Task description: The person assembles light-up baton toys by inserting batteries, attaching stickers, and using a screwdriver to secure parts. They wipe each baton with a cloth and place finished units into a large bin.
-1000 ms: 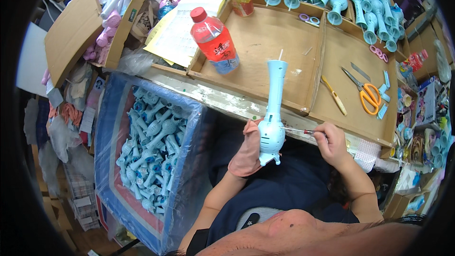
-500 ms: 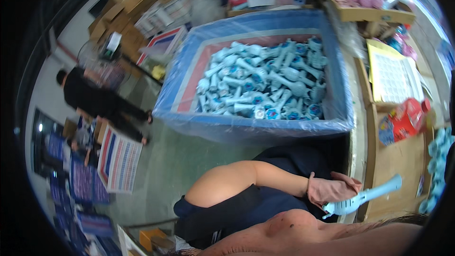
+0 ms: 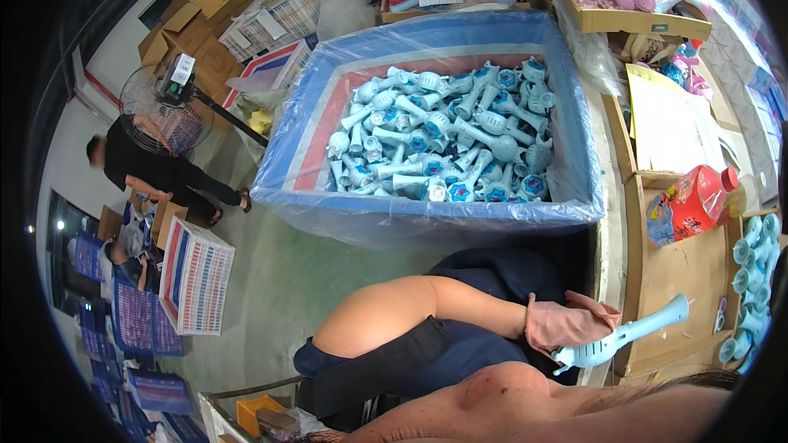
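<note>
My left hand, in a loose pinkish cloth glove, is closed on a light-blue plastic toy piece. The piece has a slotted, bulbous body and a long neck that widens at its upper right end. Its narrow end points down and left, beside my dark clothing. My bare left forearm reaches in from the left. No part of my right hand shows. Beyond my arm stands a large plastic-lined bin, heaped with similar light-blue pieces, several with dark blue and red decorations.
A cardboard tray lies on the bench at right, with a red bottle and papers above it. More blue pieces stand at the far right. A fan and a person in dark clothes are at left.
The view has shifted slightly, so most things sit a little farther left. My left hand keeps its grip on the blue toy piece, at nearly the same angle.
</note>
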The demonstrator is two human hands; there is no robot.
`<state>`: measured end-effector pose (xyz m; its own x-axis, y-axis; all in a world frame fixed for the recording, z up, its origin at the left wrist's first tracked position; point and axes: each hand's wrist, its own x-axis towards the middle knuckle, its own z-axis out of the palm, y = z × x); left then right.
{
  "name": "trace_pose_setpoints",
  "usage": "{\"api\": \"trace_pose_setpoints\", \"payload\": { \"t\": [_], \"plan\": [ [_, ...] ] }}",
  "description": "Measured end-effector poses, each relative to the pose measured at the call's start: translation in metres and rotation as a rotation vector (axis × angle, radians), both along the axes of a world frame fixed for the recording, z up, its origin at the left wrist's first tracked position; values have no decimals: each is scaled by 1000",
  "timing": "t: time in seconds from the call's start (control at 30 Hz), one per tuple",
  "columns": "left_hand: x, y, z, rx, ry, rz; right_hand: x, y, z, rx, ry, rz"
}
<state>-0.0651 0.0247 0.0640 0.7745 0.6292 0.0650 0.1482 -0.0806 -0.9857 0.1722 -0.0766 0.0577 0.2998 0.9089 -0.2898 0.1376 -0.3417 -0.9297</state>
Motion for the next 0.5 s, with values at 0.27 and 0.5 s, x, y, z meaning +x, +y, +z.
{"api": "trace_pose_setpoints", "payload": {
  "t": [0.27, 0.5],
  "plan": [
    [6, -11, -70, -895, -1168, -162, -8, 8, -14, 371, -162, 40],
    [-16, 0, -5, -1216, -1036, -268, -18, 7, 20, 230, -225, 83]
  ]
}}
